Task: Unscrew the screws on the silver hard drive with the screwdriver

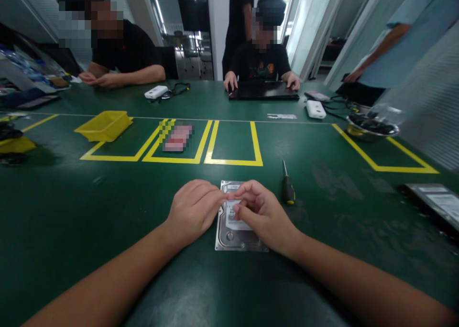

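Observation:
A silver hard drive with a white label lies flat on the green table in front of me, partly covered by my hands. Over its upper part, my left hand has its fingers pressed together, and whatever sits between the tips is too small to make out. My right hand comes over the drive's right side. Its index fingertip meets the left fingertips, while the thumb stays apart below and the other fingers curl. To the right lies a screwdriver with a black and yellow handle, its shaft pointing away.
Yellow tape marks areas ahead, with a yellow bin and a pinkish card-like object there. A metal bowl of dark items stands right, above another hard drive. Across the table, a person's hands touch a black laptop.

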A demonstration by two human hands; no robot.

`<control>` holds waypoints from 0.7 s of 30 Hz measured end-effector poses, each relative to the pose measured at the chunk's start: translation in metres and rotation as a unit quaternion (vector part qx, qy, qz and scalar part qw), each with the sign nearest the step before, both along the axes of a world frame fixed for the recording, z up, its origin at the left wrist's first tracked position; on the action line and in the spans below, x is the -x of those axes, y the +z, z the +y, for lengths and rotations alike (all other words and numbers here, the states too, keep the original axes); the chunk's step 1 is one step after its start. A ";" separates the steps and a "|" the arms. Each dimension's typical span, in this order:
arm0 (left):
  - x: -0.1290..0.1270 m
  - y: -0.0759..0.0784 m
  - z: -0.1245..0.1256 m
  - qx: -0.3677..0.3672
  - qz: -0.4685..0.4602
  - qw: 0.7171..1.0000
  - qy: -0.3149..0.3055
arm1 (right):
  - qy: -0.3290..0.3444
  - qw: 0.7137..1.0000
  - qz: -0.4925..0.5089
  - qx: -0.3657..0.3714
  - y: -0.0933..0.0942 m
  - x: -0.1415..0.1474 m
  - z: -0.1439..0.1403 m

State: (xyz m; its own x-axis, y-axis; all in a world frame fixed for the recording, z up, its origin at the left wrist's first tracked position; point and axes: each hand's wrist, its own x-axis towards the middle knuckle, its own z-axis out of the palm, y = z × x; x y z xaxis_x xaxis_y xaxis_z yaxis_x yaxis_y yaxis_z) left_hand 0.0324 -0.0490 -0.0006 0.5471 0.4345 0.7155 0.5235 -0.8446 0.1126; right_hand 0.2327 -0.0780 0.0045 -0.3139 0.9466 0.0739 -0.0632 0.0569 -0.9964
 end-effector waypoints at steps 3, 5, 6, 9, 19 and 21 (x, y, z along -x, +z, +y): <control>-0.001 0.000 0.002 0.063 -0.009 0.998 0.005 | -0.020 0.996 -0.074 -0.051 -0.006 0.000 -0.004; -0.002 0.000 0.003 0.096 -0.023 0.995 0.015 | -0.025 0.988 -0.122 -0.090 -0.008 0.000 -0.008; -0.002 -0.001 0.004 0.108 -0.029 0.994 0.021 | -0.024 0.983 -0.143 -0.110 -0.008 -0.001 -0.009; -0.002 -0.002 0.005 0.142 -0.040 0.988 0.035 | -0.006 0.965 -0.198 -0.174 -0.005 -0.002 -0.012; -0.003 -0.001 0.002 0.203 -0.041 0.978 0.032 | 0.083 0.866 -0.325 -0.370 -0.003 -0.001 -0.016; -0.003 -0.001 0.002 0.203 -0.041 0.978 0.027 | 0.095 0.840 -0.350 -0.404 -0.004 -0.001 -0.017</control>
State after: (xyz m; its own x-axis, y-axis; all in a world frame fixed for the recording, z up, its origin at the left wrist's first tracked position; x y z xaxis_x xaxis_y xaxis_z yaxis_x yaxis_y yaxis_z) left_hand 0.0353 -0.0474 -0.0013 0.4633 0.7184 0.5188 0.5421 -0.6929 0.4754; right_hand 0.2336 -0.0953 0.0003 -0.6882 0.6039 0.4021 0.4380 0.7877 -0.4333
